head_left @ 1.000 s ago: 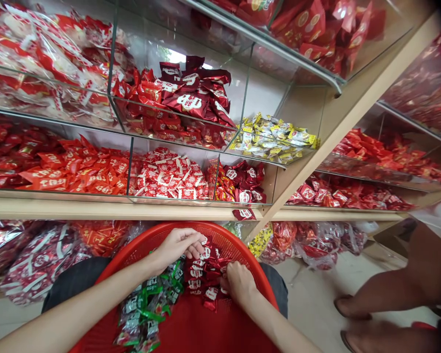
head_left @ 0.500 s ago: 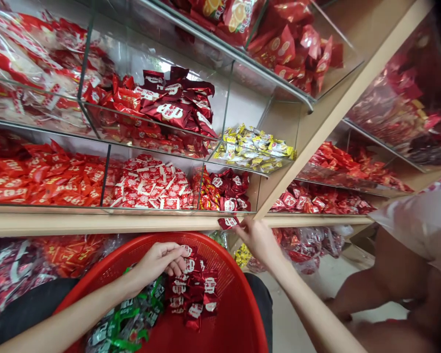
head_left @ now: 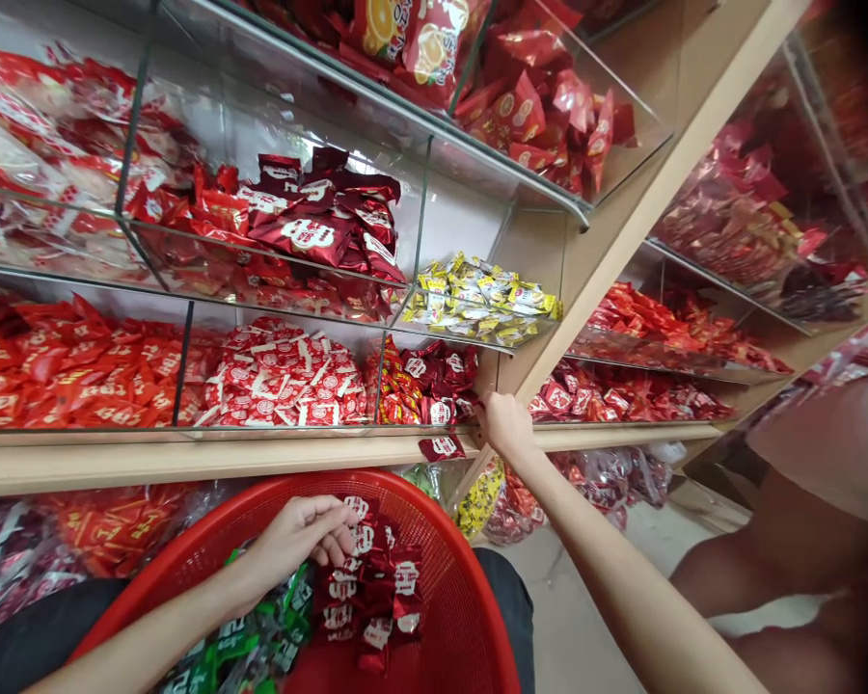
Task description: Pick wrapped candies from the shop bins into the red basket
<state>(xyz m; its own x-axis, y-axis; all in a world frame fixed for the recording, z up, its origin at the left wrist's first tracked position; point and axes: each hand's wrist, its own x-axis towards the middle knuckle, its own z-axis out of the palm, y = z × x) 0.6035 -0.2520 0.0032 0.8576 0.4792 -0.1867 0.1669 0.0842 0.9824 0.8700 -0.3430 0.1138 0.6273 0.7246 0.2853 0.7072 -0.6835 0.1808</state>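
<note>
From my remote seat, head view: the left hand (head_left: 296,540) is curled loosely over a pile of dark red foil packets (head_left: 368,602) in the red plastic basket (head_left: 438,569); its fingers are narrowed, but I cannot tell whether they grip anything. The right hand (head_left: 504,429) is raised to the far shelving, its fingers narrowed against the glass front of a shelf bin (head_left: 423,381) of dark red and orange packets; I see nothing clearly held there, though the fingers are partly hidden, so I cannot be sure. One loose red packet (head_left: 441,448) sits at the wooden ledge (head_left: 188,465), just left of the right hand.

As for what is done and what is left, the shelf bin already looks well stocked; the basket carries a sizeable red pile, with clear packets with green trim (head_left: 242,636) beside it toward the near left. Nearby, yellow packets (head_left: 481,301) fill a far bin; orange-slice packs (head_left: 423,43) sit on the top shelf.

Labels: the red packets carry white roundels with lettering; I cannot read it at this size; the orange-slice packs show partial print, also unreadable. At right, a co-worker's bare leg (head_left: 773,569) stands apart from both hands.
</note>
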